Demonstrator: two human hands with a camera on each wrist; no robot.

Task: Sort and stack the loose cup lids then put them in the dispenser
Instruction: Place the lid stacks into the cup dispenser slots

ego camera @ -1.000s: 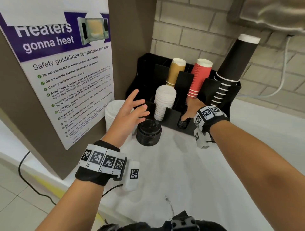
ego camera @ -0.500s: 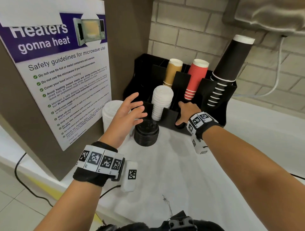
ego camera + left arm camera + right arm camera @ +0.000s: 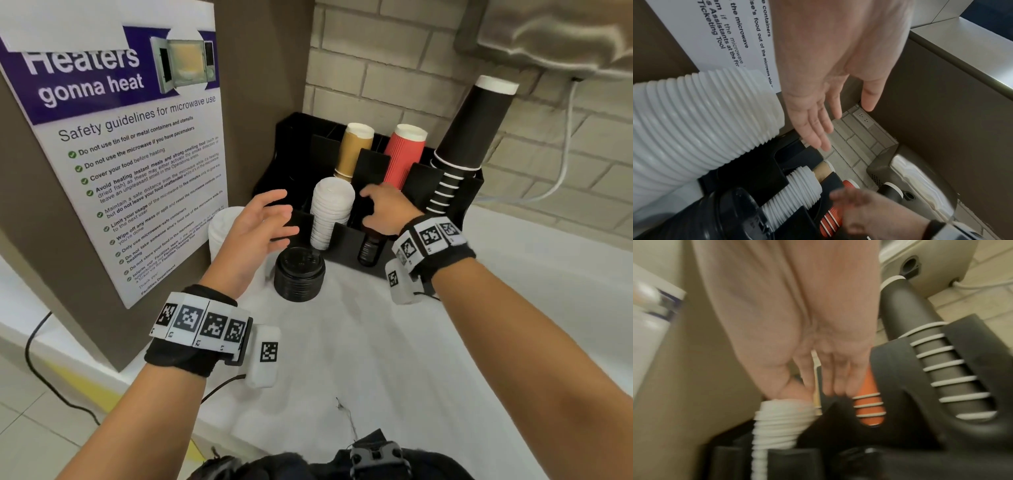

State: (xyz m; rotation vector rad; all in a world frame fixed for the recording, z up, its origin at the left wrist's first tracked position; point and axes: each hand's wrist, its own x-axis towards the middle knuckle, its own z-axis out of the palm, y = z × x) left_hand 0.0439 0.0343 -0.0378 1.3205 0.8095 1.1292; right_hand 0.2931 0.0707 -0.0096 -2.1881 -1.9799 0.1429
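Right hand (image 3: pixel 385 209) has risen from the black lids in the dispenser (image 3: pixel 294 144); fingers loosely curled (grip unclear). Left hand (image 3: pixel 255 229) hovers spread, empty, above the bench (image 3: pixel 359 342).

The left hand (image 3: pixel 255 228) is raised with its fingers straight and spread, palm turned to the right, holding nothing. The right hand (image 3: pixel 385 210) reaches forward, back up, fingers loosely extended; both forearms are bare, each wrist banded.

The white table (image 3: pixel 359 359) lies bare in front of the black plastic dispenser (image 3: pixel 346 240), while a loose stack of black round lids (image 3: pixel 299 274), a tall white lid stack (image 3: pixel 222 233) and the brown poster-covered wall panel (image 3: pixel 267 102) crowd its left side.
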